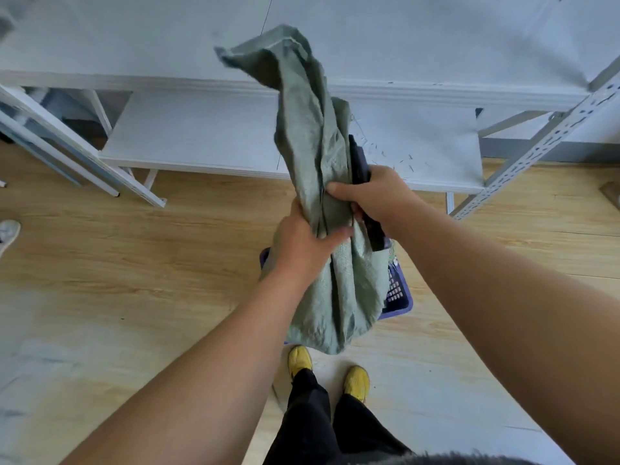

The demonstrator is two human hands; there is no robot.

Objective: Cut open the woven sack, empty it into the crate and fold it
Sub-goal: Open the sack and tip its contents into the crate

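Note:
The grey-green woven sack (312,135) hangs limp and crumpled in front of me, one end flapping up, the other drooping over the crate. My left hand (302,243) grips its bunched middle from the left. My right hand (372,193) clasps the sack just above, together with a dark knife-like tool (360,162) held along the cloth. The blue slatted plastic crate (399,297) stands on the floor below, mostly hidden by the sack; its contents cannot be seen.
A low white shelf board (201,142) and a higher white tabletop (134,38) stand ahead, with slotted metal uprights (536,142) at the right. My feet in yellow shoes (298,359) stand on the wooden floor close behind the crate. Another shoe (8,231) shows at the left edge.

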